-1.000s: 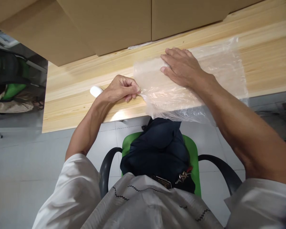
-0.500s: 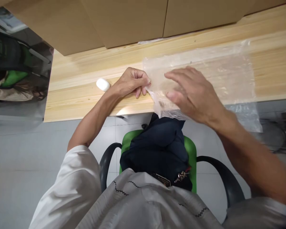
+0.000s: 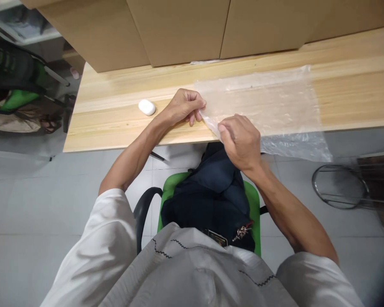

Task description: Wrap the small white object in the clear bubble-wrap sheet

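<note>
A clear plastic bag [image 3: 275,102] lies flat on the wooden table, its near right part hanging over the front edge. My left hand [image 3: 188,105] pinches the bag's left edge between thumb and fingers. Lower and to the right, my right hand [image 3: 240,138] is closed on the bag's near left corner, with the fingertips partly hidden. Between the two hands the left edge of the plastic is drawn into a slanting fold. To the left of my left hand, on the tabletop, rests a small white rounded case [image 3: 146,107].
Large cardboard boxes [image 3: 185,32] stand along the back of the wooden table [image 3: 109,111]. I sit on a green chair [image 3: 171,185] with black armrests. A round metal-framed stool [image 3: 339,186] is on the floor at right. Another chair [image 3: 16,68] stands at far left.
My right hand has come down and left from above the bag and closed on its near left corner. My left hand keeps its pinch. The camera view has shifted slightly.
</note>
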Demonstrator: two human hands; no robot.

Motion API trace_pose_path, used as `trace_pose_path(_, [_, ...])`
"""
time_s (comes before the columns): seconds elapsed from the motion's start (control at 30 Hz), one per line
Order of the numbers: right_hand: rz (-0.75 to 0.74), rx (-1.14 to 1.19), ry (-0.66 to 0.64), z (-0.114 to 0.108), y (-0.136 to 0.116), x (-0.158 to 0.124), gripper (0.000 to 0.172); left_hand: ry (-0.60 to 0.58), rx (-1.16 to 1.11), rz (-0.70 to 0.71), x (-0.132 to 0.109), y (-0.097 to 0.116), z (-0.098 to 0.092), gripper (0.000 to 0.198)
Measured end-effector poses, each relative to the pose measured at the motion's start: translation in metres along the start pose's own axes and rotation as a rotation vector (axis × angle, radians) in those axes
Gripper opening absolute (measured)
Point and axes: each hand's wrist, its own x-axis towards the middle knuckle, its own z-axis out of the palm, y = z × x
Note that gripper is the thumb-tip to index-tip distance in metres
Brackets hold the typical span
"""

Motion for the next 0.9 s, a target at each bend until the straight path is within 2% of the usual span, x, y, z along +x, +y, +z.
trace_pose_path(0.13, [0.041, 0.075, 0.076, -0.013, 0.002, 0.0, 0.04, 0.024, 0.015, -0.002, 0.001, 0.0, 0.003, 0.028])
trace_pose_path(0.23, [0.1, 0.106, 0.087, -0.015, 0.0, -0.005, 0.044, 0.032, 0.015, 0.003, 0.002, -0.002, 0.006, 0.027])
trace_pose_path(0.3, [0.1, 0.112, 0.073, -0.011, -0.003, -0.012, 0.048, 0.041, 0.008, 0.014, 0.001, -0.003, 0.007, 0.027])
trace_pose_path(0.43, [0.037, -0.005, 0.036, 0.005, -0.011, -0.026, 0.067, 0.057, -0.007, 0.037, -0.003, -0.005, 0.007, 0.024])
trace_pose_path(0.47, [0.025, -0.047, 0.027, 0.009, -0.012, -0.028, 0.065, 0.059, -0.01, 0.039, -0.004, -0.005, 0.008, 0.023])
trace_pose_path(0.57, [-0.006, -0.133, 0.027, 0.018, -0.013, -0.027, 0.036, 0.07, -0.016, 0.036, -0.006, -0.005, 0.008, 0.024])
trace_pose_path(0.6, [-0.015, -0.143, 0.036, 0.019, -0.013, -0.025, 0.031, 0.073, -0.018, 0.033, -0.007, -0.004, 0.008, 0.025])
trace_pose_path(0.73, [-0.037, -0.103, 0.108, 0.017, -0.012, -0.017, 0.037, 0.068, -0.025, 0.023, -0.009, -0.002, 0.009, 0.026])
trace_pose_path(0.9, [-0.024, 0.093, 0.192, 0.008, -0.017, -0.012, 0.038, 0.074, -0.041, 0.034, -0.013, 0.001, 0.012, 0.028])
